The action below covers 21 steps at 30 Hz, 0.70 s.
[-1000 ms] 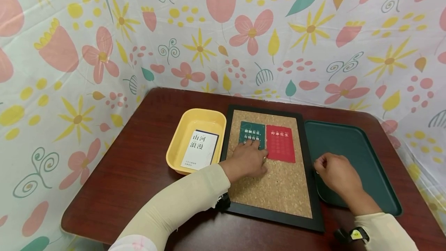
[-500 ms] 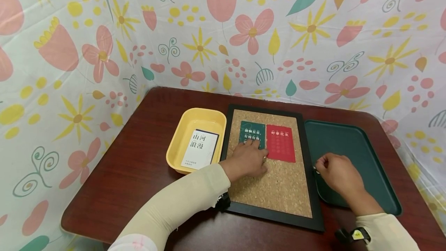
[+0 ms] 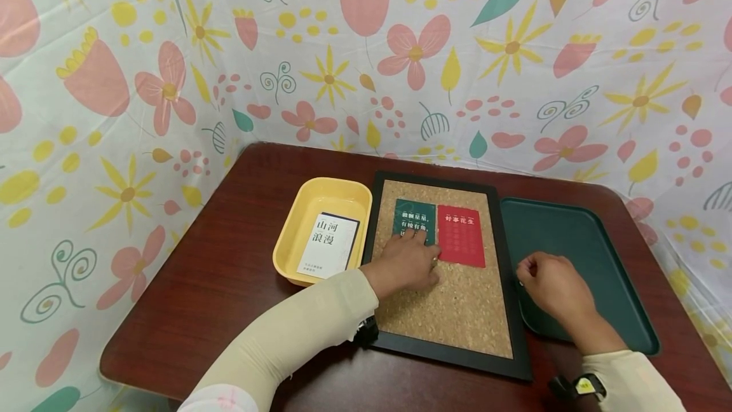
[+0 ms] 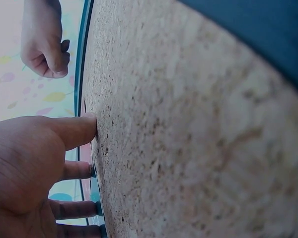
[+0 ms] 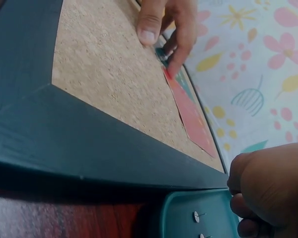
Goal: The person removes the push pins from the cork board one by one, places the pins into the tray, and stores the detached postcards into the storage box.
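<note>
A green card [image 3: 414, 215] with white writing lies on the framed corkboard [image 3: 452, 310], its lower part hidden by my left hand [image 3: 407, 262]. The left fingertips rest on that card, and one finger touches the near corner of the red card [image 3: 462, 237] beside it. In the left wrist view the thumb [image 4: 82, 130] touches bare cork. My right hand [image 3: 557, 285] hovers over the left side of the dark green tray [image 3: 577, 227], fingers curled in and thumb against them. Whether something small sits in its fingertips is hidden. Thumbtacks [image 5: 196, 216] lie in the tray.
A yellow basin [image 3: 328, 192] with a white card [image 3: 327, 250] in it stands left of the corkboard. The corkboard's black frame [image 3: 446, 353] borders the tray. Everything stands on a dark red-brown table [image 3: 189, 272], with a flowered cloth [image 3: 366, 113] behind.
Almost nothing differs. My right hand has shifted only a tiny bit, while the left hand and the cards keep their places.
</note>
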### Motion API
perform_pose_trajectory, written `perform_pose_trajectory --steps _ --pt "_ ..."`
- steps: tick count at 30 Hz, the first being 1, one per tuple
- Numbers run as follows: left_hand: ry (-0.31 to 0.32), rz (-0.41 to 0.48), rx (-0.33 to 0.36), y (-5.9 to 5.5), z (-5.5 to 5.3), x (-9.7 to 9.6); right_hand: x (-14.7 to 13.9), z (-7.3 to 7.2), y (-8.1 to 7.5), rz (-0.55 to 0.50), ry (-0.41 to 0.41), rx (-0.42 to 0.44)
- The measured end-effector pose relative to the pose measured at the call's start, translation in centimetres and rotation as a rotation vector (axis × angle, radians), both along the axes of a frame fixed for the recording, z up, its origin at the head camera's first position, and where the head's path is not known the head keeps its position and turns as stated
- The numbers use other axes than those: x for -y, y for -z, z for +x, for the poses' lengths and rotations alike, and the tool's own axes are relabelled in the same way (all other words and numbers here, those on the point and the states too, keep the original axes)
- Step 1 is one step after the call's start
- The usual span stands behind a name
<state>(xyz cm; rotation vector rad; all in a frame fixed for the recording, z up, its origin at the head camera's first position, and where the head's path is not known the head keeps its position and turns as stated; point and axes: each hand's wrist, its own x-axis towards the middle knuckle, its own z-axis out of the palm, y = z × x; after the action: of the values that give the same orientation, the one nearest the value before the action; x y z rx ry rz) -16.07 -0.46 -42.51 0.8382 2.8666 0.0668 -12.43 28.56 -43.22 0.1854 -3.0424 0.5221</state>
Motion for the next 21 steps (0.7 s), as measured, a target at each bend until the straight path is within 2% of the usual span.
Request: perform_pose_trajectory --steps 6,14,21 --pt "-0.005 0.007 0.003 0.0 0.0 0.0 0.7 -0.2 0.1 -0.014 -0.008 0.037" --pt "-0.006 0.012 0.0 0.0 0.0 0.0 2.0 -0.8 0.5 -0.056 -0.081 -0.011" --pt "-0.007 0.014 0.003 0.0 0.0 0.0 3.4 -1.1 0.3 -0.043 -0.121 0.016"
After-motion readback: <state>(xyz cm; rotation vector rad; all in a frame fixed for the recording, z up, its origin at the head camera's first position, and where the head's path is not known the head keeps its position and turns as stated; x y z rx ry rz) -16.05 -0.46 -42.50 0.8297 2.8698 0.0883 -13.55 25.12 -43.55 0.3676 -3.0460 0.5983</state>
